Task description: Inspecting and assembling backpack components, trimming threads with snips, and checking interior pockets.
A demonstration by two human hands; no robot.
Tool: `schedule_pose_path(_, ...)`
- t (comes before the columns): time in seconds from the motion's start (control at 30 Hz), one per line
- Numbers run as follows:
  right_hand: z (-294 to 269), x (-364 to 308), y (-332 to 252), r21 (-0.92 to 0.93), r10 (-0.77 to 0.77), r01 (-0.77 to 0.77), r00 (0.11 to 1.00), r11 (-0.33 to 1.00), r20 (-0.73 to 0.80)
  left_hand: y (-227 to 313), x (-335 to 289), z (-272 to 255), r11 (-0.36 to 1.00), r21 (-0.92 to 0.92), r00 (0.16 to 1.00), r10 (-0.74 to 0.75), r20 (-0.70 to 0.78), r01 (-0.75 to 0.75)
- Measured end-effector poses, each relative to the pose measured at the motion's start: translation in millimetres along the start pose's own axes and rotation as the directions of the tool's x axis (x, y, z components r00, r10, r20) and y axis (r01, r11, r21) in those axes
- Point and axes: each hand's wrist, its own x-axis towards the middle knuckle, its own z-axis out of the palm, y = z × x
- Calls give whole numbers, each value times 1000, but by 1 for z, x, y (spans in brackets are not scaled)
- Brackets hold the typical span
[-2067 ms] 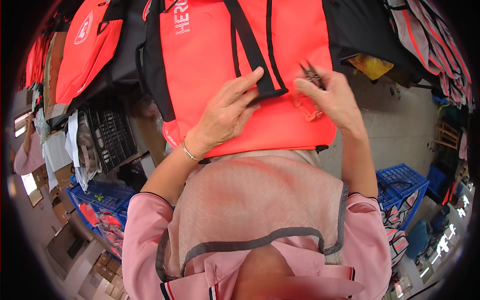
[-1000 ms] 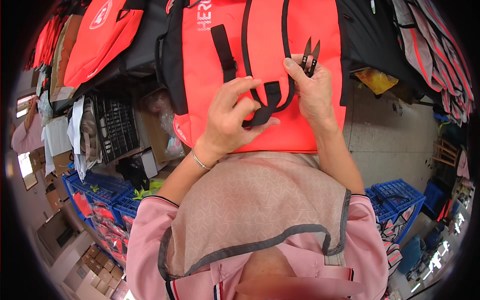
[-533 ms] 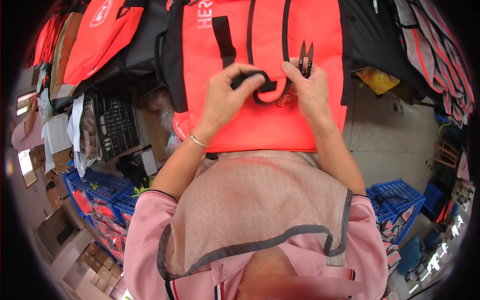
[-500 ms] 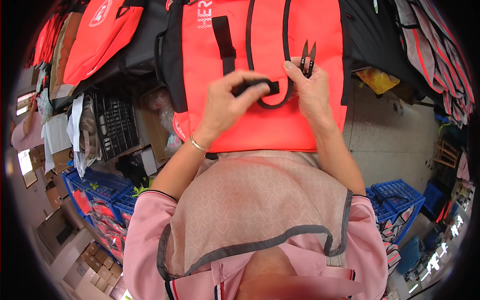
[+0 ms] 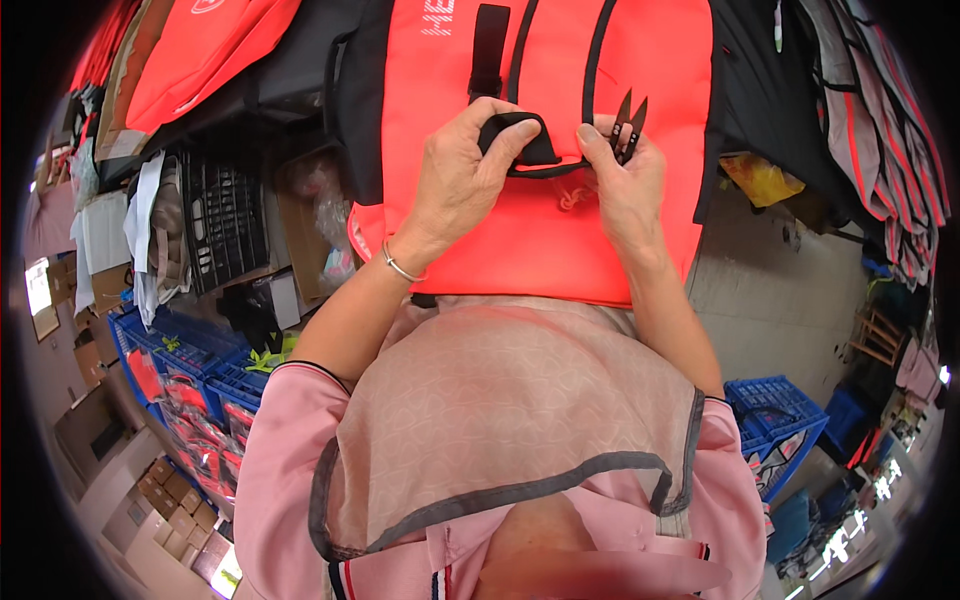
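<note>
A bright coral-red bag (image 5: 470, 255) with black sides lies flat before me. My left hand (image 5: 468, 168) pinches a black webbing strap (image 5: 520, 137) between thumb and fingers, over the bag's middle. My right hand (image 5: 628, 175) is closed around small black thread snips (image 5: 630, 125), whose two pointed blades stand apart and point away from me. Its thumb and fingertips also touch the black-edged end of the red shoulder strap (image 5: 550, 100). Just below that strap end lies a small tangle of red thread (image 5: 573, 196). A black buckle strap (image 5: 488, 50) lies farther up the bag.
Another red bag (image 5: 215, 60) lies on the black-covered surface at the upper left. Grey bags with red and black trim (image 5: 870, 130) hang at the right. Blue crates (image 5: 775, 420) stand low on both sides, and a black crate (image 5: 220, 225) is at the left.
The bag and both hands sit slightly farther right in view. My left hand, blurred before, now holds the black strap steadily, and the shoulder strap's looped end is pulled flatter.
</note>
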Motion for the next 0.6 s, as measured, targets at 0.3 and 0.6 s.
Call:
schedule_pose_path(0.3,-7,-4,2,38,-164,163,986,986,35,11,-6,2,998,-55,998,39,58,-36)
schedule_pose_path(0.6,-38,-10,-25,-146,-70,82,994,986,87,22,-17,-19,930,-2,755,299,584,-367)
